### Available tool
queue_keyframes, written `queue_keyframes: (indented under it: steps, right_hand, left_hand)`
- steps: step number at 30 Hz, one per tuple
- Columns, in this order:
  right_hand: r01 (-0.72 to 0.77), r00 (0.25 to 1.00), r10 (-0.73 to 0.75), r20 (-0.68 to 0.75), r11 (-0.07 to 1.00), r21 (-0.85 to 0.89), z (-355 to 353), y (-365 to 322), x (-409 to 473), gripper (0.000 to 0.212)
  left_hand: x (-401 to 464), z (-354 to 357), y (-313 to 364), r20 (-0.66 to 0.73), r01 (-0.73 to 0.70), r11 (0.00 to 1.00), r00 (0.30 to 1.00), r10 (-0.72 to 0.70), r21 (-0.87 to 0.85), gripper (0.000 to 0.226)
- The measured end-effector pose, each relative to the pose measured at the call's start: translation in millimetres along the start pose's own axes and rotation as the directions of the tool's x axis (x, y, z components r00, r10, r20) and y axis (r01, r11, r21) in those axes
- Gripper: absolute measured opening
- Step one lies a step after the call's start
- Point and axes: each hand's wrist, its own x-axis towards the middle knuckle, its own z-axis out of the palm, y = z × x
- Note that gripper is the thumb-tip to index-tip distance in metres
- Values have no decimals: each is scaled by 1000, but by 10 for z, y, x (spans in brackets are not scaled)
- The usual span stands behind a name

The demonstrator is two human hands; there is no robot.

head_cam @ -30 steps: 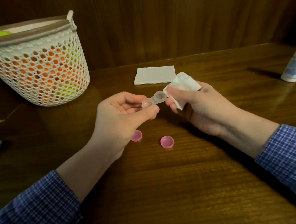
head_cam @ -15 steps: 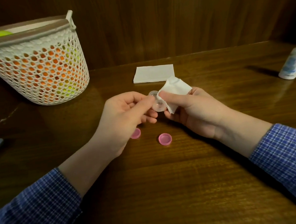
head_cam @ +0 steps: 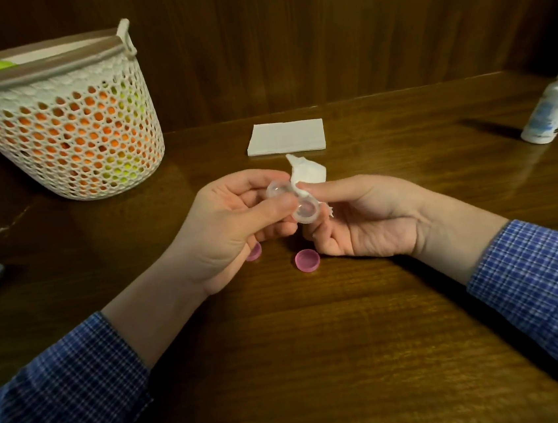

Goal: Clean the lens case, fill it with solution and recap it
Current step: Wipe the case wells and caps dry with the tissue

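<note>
Your left hand (head_cam: pixel 234 223) pinches the clear case (head_cam: pixel 292 203) between thumb and fingers, holding it in the air just above the two pink caps (head_cam: pixel 307 260). Your right hand (head_cam: pixel 357 217) touches the case, fingers curled round a crumpled tissue (head_cam: pixel 306 174) pressed at its near well. The grip covers only the case's middle, so a hard twist of the tissue could probably flip the case out, or tear off lint into the well. One cap sits half under your left hand; lowering that wrist could knock it away. Beyond the case lies a folded napkin (head_cam: pixel 285 137); the bottle (head_cam: pixel 550 107) stands well to its right near the table (head_cam: pixel 355 358) edge, the basket (head_cam: pixel 55 131) well left. Open wood lies nearer you.
</note>
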Motion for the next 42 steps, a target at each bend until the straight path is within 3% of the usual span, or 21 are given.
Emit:
queue_keyframes:
  steps: [4, 6, 9, 10, 12, 13, 15, 20, 25, 30, 35, 37, 39, 42]
  right_hand:
    - [53, 999, -50, -19, 987, 152, 11, 26, -1, 32]
    - [143, 988, -135, -73, 982, 127, 67, 69, 8, 32]
    - [358, 904, -378, -202, 925, -129, 114, 121, 39, 29]
    - [424, 845, -490, -216, 858, -289, 106, 125, 42, 30]
    - [477, 697, -701, -150, 609, -634, 79, 123, 25, 31]
    - [466, 636, -766, -97, 481, -743, 62, 120, 11, 29]
    - [435, 579, -814, -46, 357, -827, 41, 118, -15, 29]
    - [328, 535, -845, -9, 218, -919, 50, 120, -10, 35]
    - [271, 532, -847, 7, 162, -949, 75, 150, -12, 20]
    - [218, 544, -838, -51, 200, -955, 51, 112, -27, 20]
    - [295, 689, -716, -116, 423, -857, -16, -5, -98, 14]
    - [287, 746, -648, -155, 523, -803, -44, -56, -107, 17]
    - [255, 769, -594, -237, 625, -738, -97, -121, -106, 23]
    - [170, 707, -576, -410, 701, -692, -204, -226, -90, 32]
  left_hand:
    - [23, -12, 2, -77, -52, 991, 996, 42, -124, 33]
    - [38, -28, 4, -124, -43, 984, 992, 21, -171, 35]
    - [44, -10, 9, -197, -21, 978, 980, -20, -206, 39]
    - [45, 3, 7, -215, -15, 977, 976, -31, -212, 41]
    - [43, 19, -4, -226, -4, 974, 973, -49, -226, 41]
    - [42, 25, -9, -222, 2, 973, 973, -55, -231, 41]
    - [40, 28, -18, -222, 13, 973, 973, -65, -230, 40]
    - [30, 23, -21, -245, -1, 984, 969, -43, -176, 41]
    - [21, 6, -13, -250, -77, 996, 965, 85, 41, 56]
    - [19, -16, -30, -168, -137, 980, 972, 162, 147, 47]
    - [53, -103, 5, -133, -66, 994, 988, 77, 86, 42]
    - [75, -119, -8, -142, -87, 970, 982, 121, 229, 38]
    - [94, -97, -49, -156, -122, 861, 962, 225, 493, 32]
    - [99, -62, -92, -168, -66, 741, 957, 236, 668, 27]
